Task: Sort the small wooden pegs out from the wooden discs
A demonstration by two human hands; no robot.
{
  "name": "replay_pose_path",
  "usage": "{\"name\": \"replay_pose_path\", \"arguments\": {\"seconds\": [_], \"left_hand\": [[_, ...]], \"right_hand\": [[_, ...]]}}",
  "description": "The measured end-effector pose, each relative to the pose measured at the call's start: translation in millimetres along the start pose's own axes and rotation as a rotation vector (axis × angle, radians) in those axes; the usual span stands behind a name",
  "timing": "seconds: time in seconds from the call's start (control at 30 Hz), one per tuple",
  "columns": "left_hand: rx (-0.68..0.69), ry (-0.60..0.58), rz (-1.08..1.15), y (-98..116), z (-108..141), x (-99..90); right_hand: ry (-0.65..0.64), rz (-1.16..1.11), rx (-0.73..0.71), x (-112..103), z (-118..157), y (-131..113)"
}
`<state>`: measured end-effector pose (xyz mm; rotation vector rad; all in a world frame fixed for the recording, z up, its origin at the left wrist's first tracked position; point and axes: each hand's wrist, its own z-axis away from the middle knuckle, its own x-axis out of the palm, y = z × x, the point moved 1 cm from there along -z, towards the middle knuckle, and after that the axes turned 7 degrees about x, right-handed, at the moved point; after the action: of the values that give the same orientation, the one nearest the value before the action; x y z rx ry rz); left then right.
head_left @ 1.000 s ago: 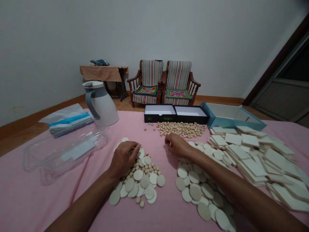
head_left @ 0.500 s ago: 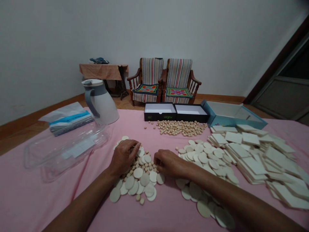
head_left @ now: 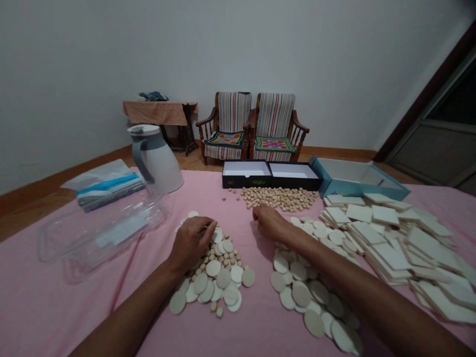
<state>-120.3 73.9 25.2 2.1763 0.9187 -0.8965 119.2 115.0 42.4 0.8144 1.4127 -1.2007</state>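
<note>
My left hand [head_left: 192, 243] rests on the left edge of a mixed heap, its fingers loosely bent and the thumb apart from the palm; no held thing shows. Thin round wooden discs [head_left: 223, 278] and small wooden beads [head_left: 227, 259] make up that heap. Over the pink cloth, just short of a larger pile of beads [head_left: 282, 197], is my right hand [head_left: 270, 222]. Its fingers are closed and point down, hiding whatever may be in them. Below the right forearm spreads a pile of plain discs [head_left: 300, 293], partly covered by the arm.
Square wooden tiles [head_left: 390, 255] lie stacked loosely at the right. Behind the beads stand a black two-part box [head_left: 247, 182] and a light-blue box [head_left: 364, 189]. To the left are clear plastic trays [head_left: 111, 238], a tissue pack [head_left: 107, 188] and a white-grey jug [head_left: 159, 163].
My right hand has left the right edge of the mixed heap and moved away from me and rightward, toward the bead pile. The left hand has stayed in place.
</note>
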Motion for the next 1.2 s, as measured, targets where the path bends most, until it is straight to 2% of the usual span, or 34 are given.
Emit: {"name": "replay_pose_path", "arguments": {"seconds": [0.07, 0.13, 0.17, 0.3, 0.37, 0.5, 0.73, 0.87, 1.0, 1.1, 1.2], "left_hand": [[-0.002, 0.0, 0.001, 0.2, 0.0, -0.2], [-0.003, 0.0, 0.008, 0.7, -0.2, -0.2], [-0.006, -0.002, 0.011, 1.0, -0.3, -0.1], [-0.02, -0.009, 0.02, 1.9, -0.9, 0.5], [-0.018, -0.004, 0.021, 1.9, -1.0, 0.8], [-0.009, 0.013, 0.021, 1.6, -1.0, 0.6], [-0.009, 0.009, 0.025, 2.5, -1.6, -0.2], [-0.014, 0.007, 0.029, 1.7, -1.0, 0.7], [-0.01, 0.011, 0.026, 1.1, -0.4, 0.8], [-0.005, 0.02, 0.029, 1.7, -0.6, 0.1], [0.0, 0.018, 0.022, 2.2, -1.2, -0.4]], "right_hand": [[0.136, -0.03, 0.046, -8.1, -2.9, 3.4], [0.19, -0.078, 0.021, -9.6, 0.8, 0.5], [0.161, -0.105, -0.019, -7.6, 4.4, -3.2], [-0.093, -0.226, -0.209, 9.9, 20.7, -25.8], [-0.144, -0.253, -0.236, 17.8, 25.2, -36.4], [-0.157, -0.235, -0.188, 22.0, 26.1, -48.6], [-0.173, -0.11, -0.168, 15.0, 27.6, -55.1], [-0.179, -0.05, -0.109, 17.3, 30.3, -62.4], [-0.164, -0.007, -0.108, 19.5, 30.3, -67.3], [-0.174, 0.008, -0.078, 13.7, 25.0, -59.6], [-0.139, 0.04, 0.019, -0.3, 11.1, -38.0]]}}
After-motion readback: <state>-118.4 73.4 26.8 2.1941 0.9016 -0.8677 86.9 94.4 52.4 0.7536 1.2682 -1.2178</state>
